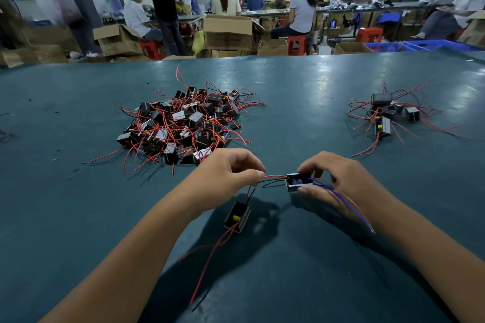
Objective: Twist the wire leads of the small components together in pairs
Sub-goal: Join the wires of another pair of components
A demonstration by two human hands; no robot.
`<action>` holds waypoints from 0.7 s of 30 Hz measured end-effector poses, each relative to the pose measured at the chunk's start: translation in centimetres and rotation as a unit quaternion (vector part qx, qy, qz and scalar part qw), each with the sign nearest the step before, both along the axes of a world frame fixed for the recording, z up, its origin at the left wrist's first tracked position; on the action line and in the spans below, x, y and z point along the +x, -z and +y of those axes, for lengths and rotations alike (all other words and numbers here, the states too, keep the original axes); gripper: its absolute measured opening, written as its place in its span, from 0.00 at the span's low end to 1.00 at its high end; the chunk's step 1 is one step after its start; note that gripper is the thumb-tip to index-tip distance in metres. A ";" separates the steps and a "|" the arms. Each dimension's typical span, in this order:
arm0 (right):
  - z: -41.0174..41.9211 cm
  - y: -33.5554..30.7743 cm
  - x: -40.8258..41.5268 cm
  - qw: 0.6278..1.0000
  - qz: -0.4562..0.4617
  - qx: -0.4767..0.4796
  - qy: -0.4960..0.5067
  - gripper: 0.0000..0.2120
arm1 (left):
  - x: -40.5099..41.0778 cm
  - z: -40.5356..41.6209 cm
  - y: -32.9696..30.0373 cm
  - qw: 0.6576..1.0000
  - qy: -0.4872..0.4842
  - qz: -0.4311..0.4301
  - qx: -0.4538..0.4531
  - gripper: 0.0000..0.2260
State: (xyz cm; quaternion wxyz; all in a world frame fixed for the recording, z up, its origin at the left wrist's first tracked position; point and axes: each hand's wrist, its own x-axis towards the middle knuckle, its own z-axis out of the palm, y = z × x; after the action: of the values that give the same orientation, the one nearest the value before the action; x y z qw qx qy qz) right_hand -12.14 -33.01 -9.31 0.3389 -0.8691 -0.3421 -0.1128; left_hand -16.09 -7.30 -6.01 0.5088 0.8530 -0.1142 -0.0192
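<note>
My left hand pinches red and black wire leads between thumb and forefinger. A small black box component with a yellow part inside hangs below that hand by its leads, its long red wires trailing toward me. My right hand grips a second black component just above the table, with blue and red leads running out across its palm. The leads between the two hands join both components.
A big heap of black components with red wires lies on the dark green table ahead left. A smaller group of components lies at the right. Beyond the table's far edge are cardboard boxes, red stools and seated people.
</note>
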 end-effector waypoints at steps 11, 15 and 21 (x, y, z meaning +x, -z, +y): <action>-1.5 -0.6 0.6 0.998 -0.004 0.009 0.055 0.09 | 0.5 1.1 0.0 1.000 -0.026 0.012 -0.005 0.08; -1.8 -0.7 0.8 0.998 0.017 -0.019 0.050 0.08 | 0.4 2.0 -0.4 0.998 0.029 0.053 0.021 0.03; -1.2 -0.6 0.2 1.000 0.003 -0.001 0.022 0.08 | -0.5 1.2 -1.2 0.992 0.063 -0.089 0.057 0.11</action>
State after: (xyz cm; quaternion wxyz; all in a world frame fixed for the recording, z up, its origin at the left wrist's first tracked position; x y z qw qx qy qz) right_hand -11.90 -34.18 -8.68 0.3363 -0.8770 -0.3225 -0.1174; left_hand -16.61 -6.09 -4.81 0.4450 0.8701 -0.2111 0.0182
